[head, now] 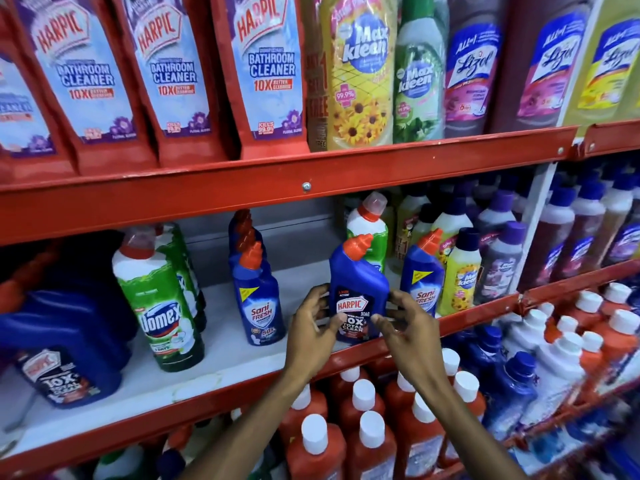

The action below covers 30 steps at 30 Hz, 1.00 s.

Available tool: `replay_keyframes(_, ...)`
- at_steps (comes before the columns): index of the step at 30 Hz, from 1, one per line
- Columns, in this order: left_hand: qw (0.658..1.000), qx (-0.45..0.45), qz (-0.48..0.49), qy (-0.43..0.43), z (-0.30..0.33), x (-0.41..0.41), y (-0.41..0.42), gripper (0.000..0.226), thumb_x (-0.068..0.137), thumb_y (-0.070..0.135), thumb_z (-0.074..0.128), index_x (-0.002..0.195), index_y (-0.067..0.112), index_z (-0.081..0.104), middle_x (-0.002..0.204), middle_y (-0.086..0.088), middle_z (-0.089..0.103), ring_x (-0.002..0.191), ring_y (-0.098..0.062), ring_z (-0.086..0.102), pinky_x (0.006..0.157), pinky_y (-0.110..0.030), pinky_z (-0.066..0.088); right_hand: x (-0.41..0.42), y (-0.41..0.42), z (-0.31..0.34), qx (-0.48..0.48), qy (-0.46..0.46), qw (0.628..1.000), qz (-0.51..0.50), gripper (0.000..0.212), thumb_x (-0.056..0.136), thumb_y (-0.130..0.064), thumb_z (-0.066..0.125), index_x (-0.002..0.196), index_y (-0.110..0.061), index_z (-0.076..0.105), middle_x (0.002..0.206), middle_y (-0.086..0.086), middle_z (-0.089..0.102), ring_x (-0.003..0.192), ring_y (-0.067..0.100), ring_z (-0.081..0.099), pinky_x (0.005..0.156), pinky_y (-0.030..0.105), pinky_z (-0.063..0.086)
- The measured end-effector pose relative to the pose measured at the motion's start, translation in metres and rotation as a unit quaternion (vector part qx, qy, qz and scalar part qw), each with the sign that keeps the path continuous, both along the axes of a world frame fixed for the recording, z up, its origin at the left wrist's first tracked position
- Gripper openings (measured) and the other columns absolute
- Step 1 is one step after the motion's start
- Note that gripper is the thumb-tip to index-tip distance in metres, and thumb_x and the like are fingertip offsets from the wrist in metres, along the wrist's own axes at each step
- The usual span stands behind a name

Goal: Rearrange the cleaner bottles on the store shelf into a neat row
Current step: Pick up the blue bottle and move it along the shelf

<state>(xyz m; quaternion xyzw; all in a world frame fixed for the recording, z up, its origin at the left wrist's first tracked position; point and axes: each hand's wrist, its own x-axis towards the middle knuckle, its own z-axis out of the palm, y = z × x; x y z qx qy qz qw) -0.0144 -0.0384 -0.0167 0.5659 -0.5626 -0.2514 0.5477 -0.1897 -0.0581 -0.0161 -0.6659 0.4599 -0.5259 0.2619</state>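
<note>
A blue Harpic bottle (356, 282) with a red cap stands upright near the front edge of the middle shelf (221, 344). My left hand (311, 327) grips its lower left side, and my right hand (405, 327) holds its lower right side with fingertips on the label. A blue Sani Fresh bottle (258, 299) stands to its left with more lined up behind. Another Sani Fresh bottle (422, 278) stands close on its right. A green Domex bottle (159, 306) stands further left, and a large blue Harpic jug (65, 344) at the far left.
Yellow and purple Max Kleen bottles (462, 275) fill the shelf's right end. Red Harpic pouches (270, 71) and Lizol bottles (471, 71) line the top shelf above the red rail (304, 174). Orange bottles with white caps (367, 445) crowd the shelf below.
</note>
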Motion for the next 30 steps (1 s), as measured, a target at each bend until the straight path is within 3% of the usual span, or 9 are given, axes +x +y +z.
replay_keyframes(3,0.999,-0.051,0.015,0.003,0.007,0.009,0.022,0.055,0.090,0.003,0.074,0.122,0.044,0.058,0.115,0.023,0.073,0.108,0.005,0.070,0.083,-0.013,0.059,0.006,0.017,0.008,-0.028,-0.031,0.999,0.013,0.057,0.085,-0.011,0.076,0.113,-0.057,0.057,0.104,-0.035,0.071,0.097,-0.005,0.072,0.082,0.022,0.060)
replay_keyframes(6,0.994,-0.103,0.022,0.016,0.020,0.025,0.049,0.059,0.090,0.002,0.072,0.125,0.048,0.060,0.122,0.019,0.075,0.115,-0.005,0.070,0.093,-0.027,0.061,0.022,0.036,0.021,-0.058,-0.045,0.997,0.031,0.061,0.085,-0.012,0.077,0.113,-0.061,0.056,0.102,-0.040,0.070,0.098,-0.007,0.071,0.083,0.017,0.057)
replay_keyframes(8,0.991,-0.130,0.033,0.023,0.031,0.036,0.066,0.062,0.090,0.005,0.073,0.126,0.055,0.059,0.125,0.022,0.074,0.115,-0.005,0.071,0.091,-0.025,0.061,0.034,0.049,0.030,-0.080,-0.065,0.994,0.049,0.057,0.085,-0.014,0.077,0.116,-0.057,0.056,0.105,-0.031,0.073,0.098,-0.001,0.073,0.085,0.020,0.057)
replay_keyframes(11,0.986,-0.152,0.064,0.009,0.047,0.063,0.098,0.064,0.087,0.016,0.073,0.123,0.066,0.056,0.121,0.036,0.070,0.109,0.007,0.069,0.085,-0.013,0.057,0.064,0.069,0.047,-0.110,-0.088,0.986,0.087,0.050,0.084,-0.022,0.075,0.117,-0.056,0.057,0.114,-0.018,0.074,0.100,-0.002,0.072,0.084,0.012,0.054)
replay_keyframes(18,0.972,-0.175,0.157,-0.005,0.048,0.160,0.184,0.056,0.087,0.024,0.072,0.128,0.059,0.057,0.126,0.028,0.072,0.110,0.001,0.071,0.090,-0.018,0.058,0.176,0.119,0.048,-0.101,-0.083,0.975,0.178,0.054,0.081,-0.017,0.075,0.111,-0.059,0.057,0.104,-0.028,0.073,0.095,0.000,0.073,0.080,0.014,0.056)
replay_keyframes(21,0.961,-0.170,0.216,-0.008,0.038,0.200,0.212,0.069,0.089,0.009,0.073,0.125,0.064,0.056,0.125,0.029,0.071,0.115,-0.003,0.070,0.093,-0.025,0.060,0.228,0.139,0.039,-0.077,-0.080,0.970,0.218,0.057,0.084,-0.010,0.073,0.111,-0.057,0.057,0.108,-0.027,0.073,0.099,0.001,0.073,0.083,0.017,0.057)
replay_keyframes(24,0.955,-0.147,0.257,-0.021,0.029,0.232,0.230,0.072,0.091,0.001,0.071,0.123,0.063,0.056,0.118,0.033,0.072,0.114,0.003,0.069,0.094,-0.019,0.057,0.270,0.155,0.031,-0.058,-0.064,0.969,0.230,0.057,0.083,-0.007,0.072,0.111,-0.055,0.057,0.101,-0.033,0.073,0.094,-0.007,0.071,0.078,0.006,0.051)
replay_keyframes(26,0.956,-0.127,0.264,-0.014,0.022,0.251,0.238,0.064,0.093,-0.001,0.069,0.128,0.051,0.057,0.119,0.025,0.074,0.119,-0.003,0.069,0.098,-0.025,0.057,0.294,0.162,0.025,-0.047,-0.053,0.970,0.234,0.053,0.084,-0.007,0.072,0.116,-0.046,0.057,0.105,-0.025,0.074,0.094,-0.008,0.071,0.080,0.006,0.050)
replay_keyframes(30,0.954,-0.087,0.286,-0.001,0.010,0.272,0.242,0.054,0.092,-0.003,0.068,0.127,0.037,0.058,0.107,0.024,0.077,0.109,-0.005,0.073,0.098,-0.042,0.059,0.325,0.162,0.017,-0.021,-0.011,0.967,0.252,0.041,0.088,-0.011,0.070,0.126,-0.024,0.059,0.118,-0.007,0.074,0.104,0.003,0.071,0.091,0.022,0.056)
